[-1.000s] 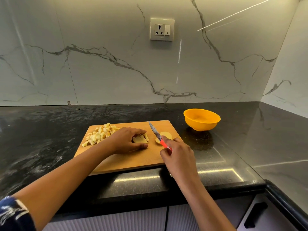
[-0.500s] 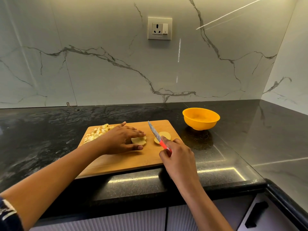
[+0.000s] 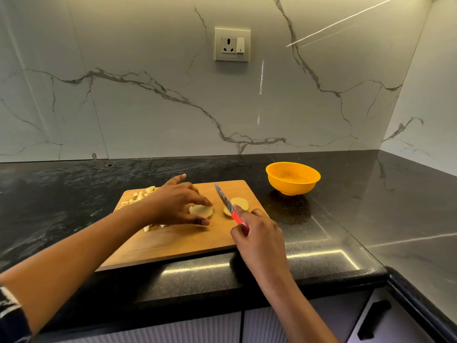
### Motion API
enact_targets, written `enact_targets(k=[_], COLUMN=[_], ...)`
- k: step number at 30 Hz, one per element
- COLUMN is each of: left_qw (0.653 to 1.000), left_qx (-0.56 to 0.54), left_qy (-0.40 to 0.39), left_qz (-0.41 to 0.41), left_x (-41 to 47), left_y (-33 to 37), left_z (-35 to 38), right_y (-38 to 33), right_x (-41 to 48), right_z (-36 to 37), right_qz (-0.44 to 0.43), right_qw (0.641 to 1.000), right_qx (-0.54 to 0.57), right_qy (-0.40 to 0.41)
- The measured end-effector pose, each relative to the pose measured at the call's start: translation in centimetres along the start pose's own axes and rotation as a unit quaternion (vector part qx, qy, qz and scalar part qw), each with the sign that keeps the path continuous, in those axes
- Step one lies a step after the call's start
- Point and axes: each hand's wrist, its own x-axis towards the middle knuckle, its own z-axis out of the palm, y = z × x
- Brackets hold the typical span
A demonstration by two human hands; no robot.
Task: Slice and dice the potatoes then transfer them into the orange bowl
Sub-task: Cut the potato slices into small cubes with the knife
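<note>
A wooden cutting board lies on the black counter. My left hand holds a round potato slice between fingertips and thumb near the board's middle. My right hand grips a knife by its red handle, blade pointing up and left, raised over a second potato slice. Diced potato pieces lie at the board's far left, partly hidden by my left hand, and a few more pieces show under my wrist. The orange bowl stands right of the board and looks empty.
The black counter runs into a corner on the right, with marble walls behind and beside it. A wall socket is above the board. The board's near edge lies close to the counter's front edge.
My left hand has left the cut strips and taken hold of a round slice nearer the board's middle. The knife hand has barely moved.
</note>
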Motion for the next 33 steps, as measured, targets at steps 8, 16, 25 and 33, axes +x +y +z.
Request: enact_targets(k=[8, 16, 25, 33], left_qw=[0.97, 0.972, 0.994, 0.977], left_qx=[-0.151, -0.156, -0.054, 0.06], left_qy=[-0.188, -0.169, -0.074, 0.054], left_qz=[0.01, 0.039, -0.054, -0.197], left_x=[1.6, 2.9, 1.2, -2.8], left_y=[-1.9, -2.2, -0.8, 2.5], left_z=[-3.7, -3.2, -2.2, 0.6], right_y=[0.2, 0.2, 0.1, -0.4], right_x=[0.2, 0.3, 0.0, -0.3], right_z=[0.1, 0.1, 0.1, -0.1], right_qz=[0.015, 0.023, 0.014, -0.005], right_qw=[1.0, 1.0, 1.0, 0.999], right_qx=[0.009, 0.007, 0.001, -0.037], right_qy=[-0.008, -0.008, -0.001, -0.017])
